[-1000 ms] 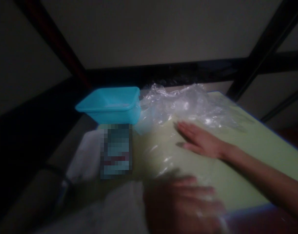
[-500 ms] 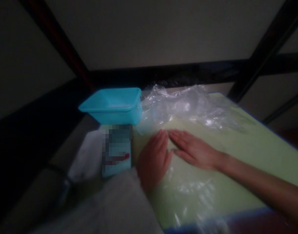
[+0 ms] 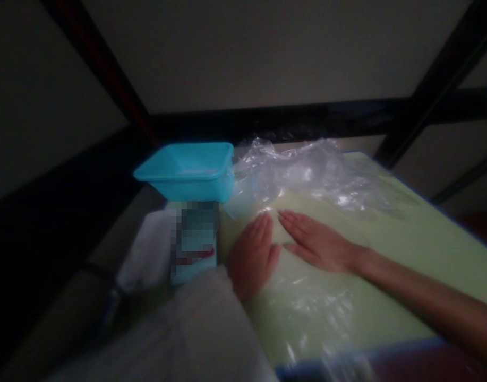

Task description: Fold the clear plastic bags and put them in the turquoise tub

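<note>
My left hand (image 3: 253,254) lies flat, palm down, on a clear plastic sheet (image 3: 315,302) spread over the table. Its fingers point away from me, with the thumb held out to the right. Across a small gap, my right hand (image 3: 317,239) also rests flat on the plastic, fingers stretched toward the left hand. Both hands are open and grip nothing. Beyond them the plastic is bunched and crumpled, with bright glints. What lies under the palms, if anything, is hidden.
A turquoise plastic basin (image 3: 187,185) stands at the table's back left. In front of it lies a light-blue box or packet (image 3: 193,273), partly pixelated, beside white cloth or paper (image 3: 147,249). The pale green tabletop (image 3: 422,265) has blue edging. A wall (image 3: 275,58) rises behind.
The gap between my fingertips has widened slightly, the left hand shifting a little away from the right. Both stay flat on the plastic. The camera view has shifted slightly.
</note>
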Action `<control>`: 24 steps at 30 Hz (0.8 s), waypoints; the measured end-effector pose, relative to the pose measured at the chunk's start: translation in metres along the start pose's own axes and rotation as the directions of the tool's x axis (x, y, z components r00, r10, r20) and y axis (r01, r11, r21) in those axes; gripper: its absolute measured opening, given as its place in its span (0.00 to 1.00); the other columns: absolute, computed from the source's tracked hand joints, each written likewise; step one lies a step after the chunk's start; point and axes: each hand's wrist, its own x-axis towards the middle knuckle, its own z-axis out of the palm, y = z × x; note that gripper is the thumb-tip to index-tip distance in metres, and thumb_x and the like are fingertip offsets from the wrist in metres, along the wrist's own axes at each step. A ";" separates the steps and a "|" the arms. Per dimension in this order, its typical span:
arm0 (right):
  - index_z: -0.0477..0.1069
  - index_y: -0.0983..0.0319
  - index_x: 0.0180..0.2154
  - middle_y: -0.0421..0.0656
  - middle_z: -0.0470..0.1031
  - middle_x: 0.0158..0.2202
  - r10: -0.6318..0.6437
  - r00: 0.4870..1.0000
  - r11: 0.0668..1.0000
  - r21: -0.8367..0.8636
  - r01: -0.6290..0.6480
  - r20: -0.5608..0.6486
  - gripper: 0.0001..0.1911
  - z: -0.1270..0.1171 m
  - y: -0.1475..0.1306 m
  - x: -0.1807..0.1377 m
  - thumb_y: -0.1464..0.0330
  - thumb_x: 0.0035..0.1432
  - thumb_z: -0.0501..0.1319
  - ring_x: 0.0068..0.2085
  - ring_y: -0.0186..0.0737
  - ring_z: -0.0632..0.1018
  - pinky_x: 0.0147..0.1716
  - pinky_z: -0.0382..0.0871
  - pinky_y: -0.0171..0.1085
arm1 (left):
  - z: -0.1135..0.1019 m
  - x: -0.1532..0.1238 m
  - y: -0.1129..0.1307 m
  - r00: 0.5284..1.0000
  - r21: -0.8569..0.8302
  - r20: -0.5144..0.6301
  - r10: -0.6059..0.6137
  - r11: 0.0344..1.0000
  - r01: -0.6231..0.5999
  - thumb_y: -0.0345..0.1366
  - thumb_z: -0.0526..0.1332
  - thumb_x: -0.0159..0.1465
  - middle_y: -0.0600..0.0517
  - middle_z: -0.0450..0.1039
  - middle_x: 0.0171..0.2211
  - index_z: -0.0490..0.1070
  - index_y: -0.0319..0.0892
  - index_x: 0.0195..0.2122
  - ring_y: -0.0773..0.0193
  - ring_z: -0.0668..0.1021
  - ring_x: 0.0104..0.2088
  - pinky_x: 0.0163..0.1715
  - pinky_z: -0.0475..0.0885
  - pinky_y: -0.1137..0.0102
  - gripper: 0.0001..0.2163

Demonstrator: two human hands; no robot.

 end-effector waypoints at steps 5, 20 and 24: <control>0.40 0.62 0.67 0.48 0.45 0.67 0.032 0.999 0.999 -0.021 -0.032 -0.017 0.34 -0.005 0.019 -0.007 0.53 0.67 0.42 0.66 0.45 0.52 0.64 0.50 0.48 | 0.001 -0.001 -0.001 0.999 -0.005 -0.033 0.012 1.000 -0.012 0.35 0.46 0.66 0.34 0.53 0.64 0.54 0.26 0.60 0.52 0.57 0.65 0.63 0.57 0.55 0.23; 0.45 0.64 0.66 0.48 0.47 0.66 0.184 0.982 0.977 -0.100 -0.186 -0.031 0.35 -0.014 0.054 -0.025 0.50 0.66 0.40 0.65 0.49 0.51 0.64 0.48 0.49 | 0.002 -0.003 -0.005 0.999 0.000 -0.042 0.030 1.000 -0.030 0.35 0.45 0.67 0.34 0.53 0.64 0.54 0.26 0.61 0.52 0.57 0.65 0.62 0.58 0.55 0.23; 0.44 0.63 0.66 0.48 0.47 0.66 0.176 0.984 0.979 -0.103 -0.178 -0.026 0.35 -0.014 0.054 -0.025 0.50 0.66 0.40 0.66 0.48 0.51 0.64 0.49 0.50 | 0.001 -0.003 -0.004 0.998 -0.035 -0.054 0.025 0.999 -0.027 0.35 0.45 0.67 0.35 0.53 0.64 0.53 0.27 0.61 0.53 0.57 0.65 0.62 0.58 0.56 0.23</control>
